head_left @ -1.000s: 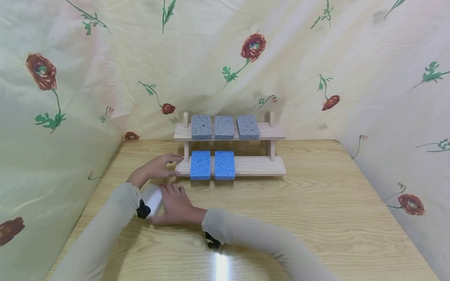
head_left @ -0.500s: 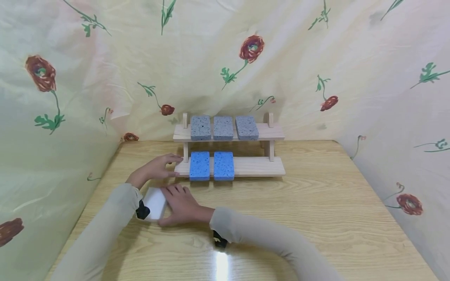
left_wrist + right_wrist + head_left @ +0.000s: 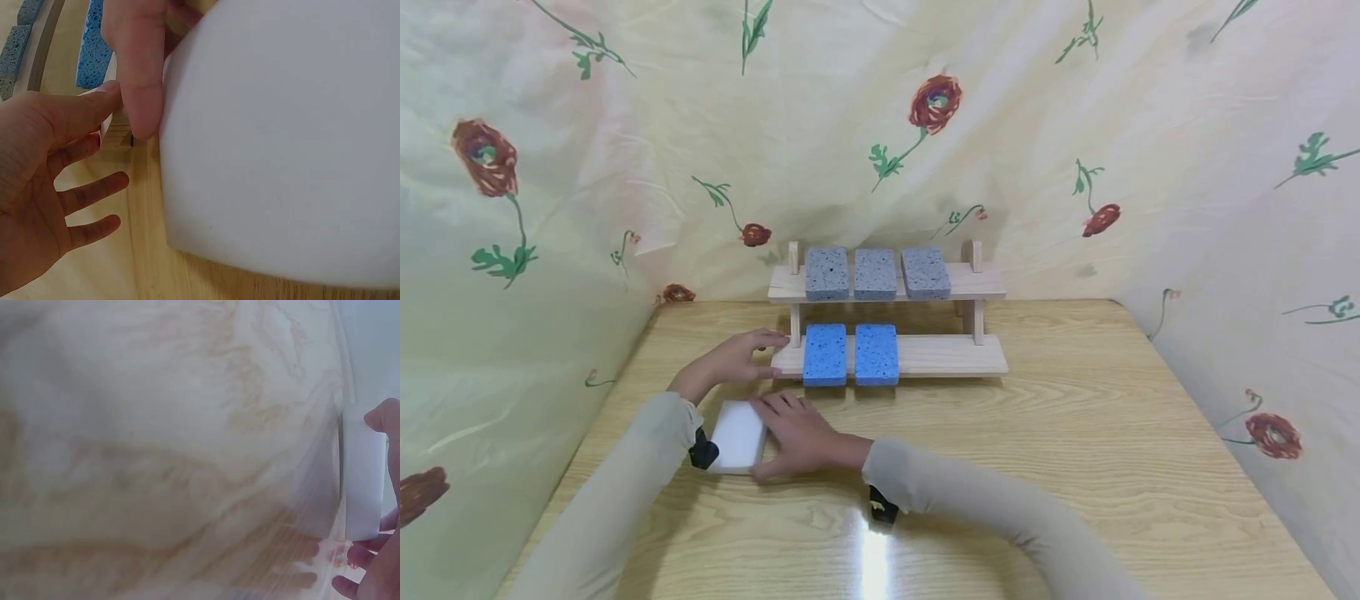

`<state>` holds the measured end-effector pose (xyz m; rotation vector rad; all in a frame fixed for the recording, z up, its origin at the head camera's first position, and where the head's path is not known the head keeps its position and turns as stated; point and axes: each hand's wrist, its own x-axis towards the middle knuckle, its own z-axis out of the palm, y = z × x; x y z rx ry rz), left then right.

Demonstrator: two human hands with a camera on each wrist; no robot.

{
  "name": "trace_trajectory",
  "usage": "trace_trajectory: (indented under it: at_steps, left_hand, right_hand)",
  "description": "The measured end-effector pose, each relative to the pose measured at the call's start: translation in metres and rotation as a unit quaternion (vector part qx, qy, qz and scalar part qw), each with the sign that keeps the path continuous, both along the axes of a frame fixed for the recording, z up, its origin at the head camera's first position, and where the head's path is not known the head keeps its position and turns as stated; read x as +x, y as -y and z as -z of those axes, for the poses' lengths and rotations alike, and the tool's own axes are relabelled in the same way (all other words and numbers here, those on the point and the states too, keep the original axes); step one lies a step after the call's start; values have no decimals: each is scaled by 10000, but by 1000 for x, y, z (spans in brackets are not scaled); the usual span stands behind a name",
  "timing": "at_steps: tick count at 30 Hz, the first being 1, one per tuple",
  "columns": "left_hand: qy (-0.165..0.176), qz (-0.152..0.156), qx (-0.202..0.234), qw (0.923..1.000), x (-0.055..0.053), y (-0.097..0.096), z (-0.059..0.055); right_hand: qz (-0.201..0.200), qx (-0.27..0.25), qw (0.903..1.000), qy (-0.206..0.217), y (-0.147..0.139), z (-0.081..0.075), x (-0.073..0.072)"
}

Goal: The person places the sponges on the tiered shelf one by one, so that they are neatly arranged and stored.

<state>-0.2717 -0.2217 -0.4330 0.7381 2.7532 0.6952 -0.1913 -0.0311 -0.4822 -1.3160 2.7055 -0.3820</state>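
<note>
At the left end of the lower board of a two-tier wooden shelf (image 3: 951, 354), my left hand (image 3: 726, 358) grips the board between thumb and fingers. In the left wrist view its other fingers are spread below the board's end. My right hand (image 3: 801, 435) holds a smooth white rectangular block (image 3: 737, 437), thumb on the near edge and fingers at the far edge. The block lies low over the table, in front of the shelf's left end, partly behind my left wrist in the head view. Its plain white face (image 3: 281, 144) fills much of the left wrist view.
Two speckled blue sponges (image 3: 825, 354) lie side by side on the lower board, left and centre. On the upper board lie three grey speckled sponges (image 3: 874, 273). A flowered cloth (image 3: 1037, 125) encloses the wooden table (image 3: 1075, 467) behind and at both sides.
My right hand has moved a little to the right with the white block, which has turned slightly and shows more of its face. My left hand has stayed at the shelf's end.
</note>
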Motion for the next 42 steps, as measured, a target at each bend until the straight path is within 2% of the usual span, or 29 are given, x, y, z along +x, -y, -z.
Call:
trace_trajectory:
  at_steps: [8, 17, 24, 42]
  left_hand:
    - [37, 19, 3, 10000, 1, 0, 0]
    - [68, -36, 41, 10000, 1, 0, 0]
    - [56, -52, 10, 10000, 1, 0, 1]
    - [115, -90, 60, 9999, -1, 1, 4]
  right_hand:
    - [-301, -1, 9995, -33, -12, 2, -4]
    - [-346, -56, 9994, 37, -26, -2, -5]
    - [-380, -156, 9987, 312, -38, -11, -6]
    - [-714, -308, 9965, 300, -69, -26, -8]
